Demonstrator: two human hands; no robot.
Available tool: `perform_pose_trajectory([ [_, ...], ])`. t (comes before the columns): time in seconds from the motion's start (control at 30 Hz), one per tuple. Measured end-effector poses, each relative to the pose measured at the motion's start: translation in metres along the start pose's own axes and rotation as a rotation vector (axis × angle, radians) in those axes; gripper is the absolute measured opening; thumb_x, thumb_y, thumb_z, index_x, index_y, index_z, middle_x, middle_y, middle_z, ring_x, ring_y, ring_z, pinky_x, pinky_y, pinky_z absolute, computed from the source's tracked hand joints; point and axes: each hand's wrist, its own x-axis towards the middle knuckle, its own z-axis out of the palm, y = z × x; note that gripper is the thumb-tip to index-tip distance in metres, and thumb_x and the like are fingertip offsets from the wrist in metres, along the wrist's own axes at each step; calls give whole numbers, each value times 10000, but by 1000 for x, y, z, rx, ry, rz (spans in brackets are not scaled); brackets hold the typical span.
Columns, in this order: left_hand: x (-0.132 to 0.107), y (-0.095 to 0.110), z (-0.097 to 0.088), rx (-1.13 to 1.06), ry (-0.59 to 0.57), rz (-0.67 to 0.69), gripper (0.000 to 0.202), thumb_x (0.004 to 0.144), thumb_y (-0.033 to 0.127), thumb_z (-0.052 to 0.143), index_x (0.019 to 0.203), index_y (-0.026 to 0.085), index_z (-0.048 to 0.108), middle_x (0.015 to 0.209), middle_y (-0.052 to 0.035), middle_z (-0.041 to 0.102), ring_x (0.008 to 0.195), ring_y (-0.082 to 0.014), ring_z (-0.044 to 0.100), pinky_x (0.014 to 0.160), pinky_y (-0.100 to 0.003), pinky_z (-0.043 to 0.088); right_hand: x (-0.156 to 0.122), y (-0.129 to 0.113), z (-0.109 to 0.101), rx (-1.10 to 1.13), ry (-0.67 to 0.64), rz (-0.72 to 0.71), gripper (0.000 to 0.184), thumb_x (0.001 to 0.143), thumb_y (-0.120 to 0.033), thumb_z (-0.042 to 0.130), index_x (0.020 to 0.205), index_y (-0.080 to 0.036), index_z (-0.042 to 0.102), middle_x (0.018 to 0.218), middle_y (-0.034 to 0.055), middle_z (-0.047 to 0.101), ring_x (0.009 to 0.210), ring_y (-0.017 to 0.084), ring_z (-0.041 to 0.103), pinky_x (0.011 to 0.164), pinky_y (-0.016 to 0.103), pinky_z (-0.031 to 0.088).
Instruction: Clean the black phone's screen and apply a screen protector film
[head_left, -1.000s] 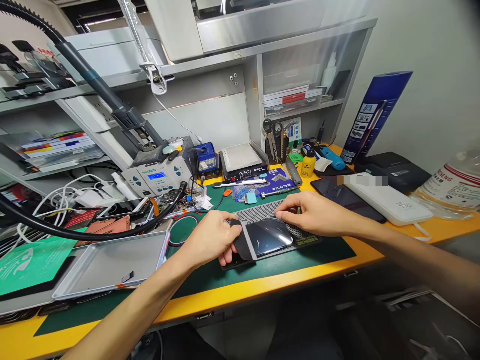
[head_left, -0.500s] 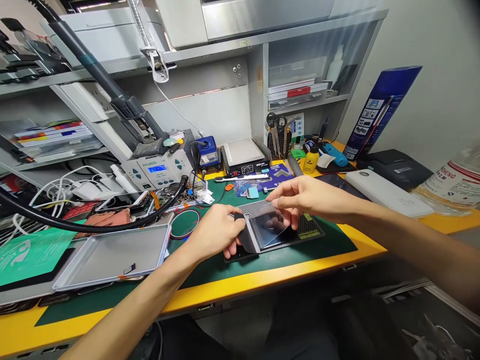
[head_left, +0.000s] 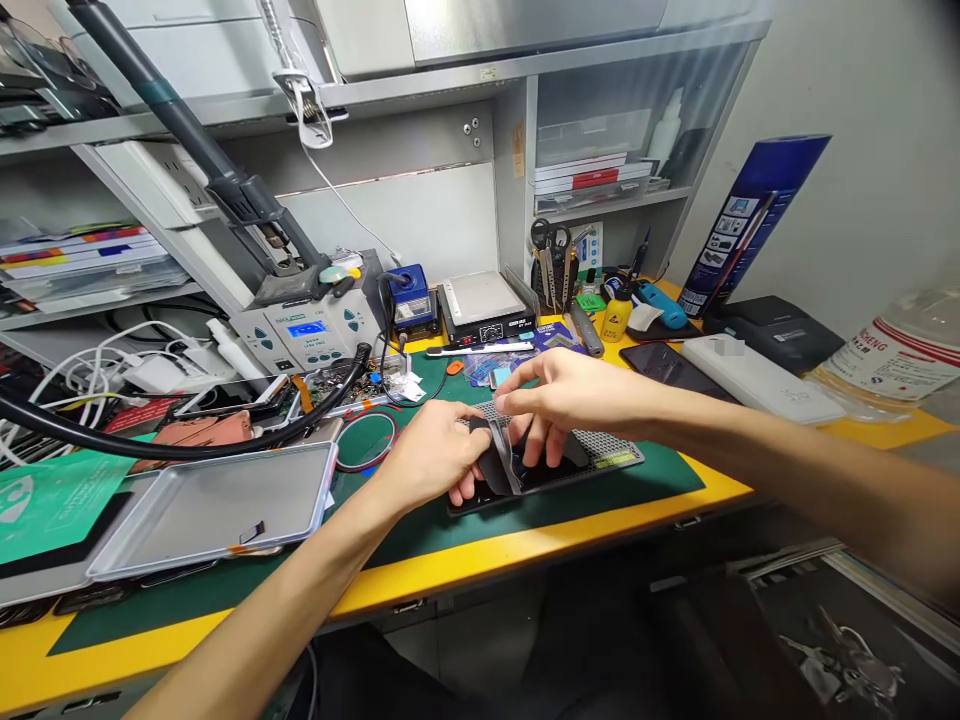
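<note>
My left hand point(head_left: 439, 450) is closed on a black flap point(head_left: 493, 462) at the left part of a flat, glossy dark panel point(head_left: 574, 452). Next to the flap stands a raised strip of clear film point(head_left: 514, 470). Above it is my right hand point(head_left: 555, 405), thumb and index finger pinched at the film's far edge, other fingers curled over the panel. Those fingers hide much of the film. Beneath lies a perforated black plate point(head_left: 619, 452) with yellow print, on the green mat point(head_left: 667, 475).
A pale shallow tray point(head_left: 217, 500) stands left. Behind are a rework station point(head_left: 307, 335), a hot plate point(head_left: 487, 305) and a toothbrush point(head_left: 476, 349). Right are a yellow bottle point(head_left: 616, 318), a white power bank point(head_left: 761, 378) and a large clear bottle point(head_left: 892, 355). A black hose point(head_left: 172, 447) crosses the left side.
My right hand has moved left toward my left hand, carrying the clear film's edge with it, so the film no longer spreads over the panel. My left hand keeps its hold on the flap.
</note>
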Motion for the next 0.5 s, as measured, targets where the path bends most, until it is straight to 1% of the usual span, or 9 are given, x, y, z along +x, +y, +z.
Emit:
perform_pose_trajectory([
  [0.1,0,-2,0,-3,-5,19,419,823,184,520,1201,88,673,432,30,633,328,-144,571,357,-201,449,3,-4,8,-28,-23,14,200,914,-261,635,1027,-96,636,852,129,736,617,238,726,451,268,578],
  [0.2,-1,-3,0,-9,-8,27,420,811,162,507,1186,80,676,421,35,622,315,-138,556,346,-197,438,5,-5,11,-57,-42,15,176,916,-221,590,1004,-81,649,910,142,743,613,220,724,441,249,572],
  [0.37,1,-1,2,-20,-8,29,449,809,143,509,1226,63,655,434,27,636,303,-125,537,343,-187,414,2,-6,7,-74,-54,15,159,912,-210,564,943,-76,642,910,143,744,622,220,727,439,245,572],
  [0.5,1,3,3,-9,3,23,424,814,142,516,1206,47,649,431,19,637,300,-124,527,343,-186,400,-1,-6,4,-69,-57,7,154,916,-190,540,951,-77,639,937,142,746,626,223,730,437,251,572],
])
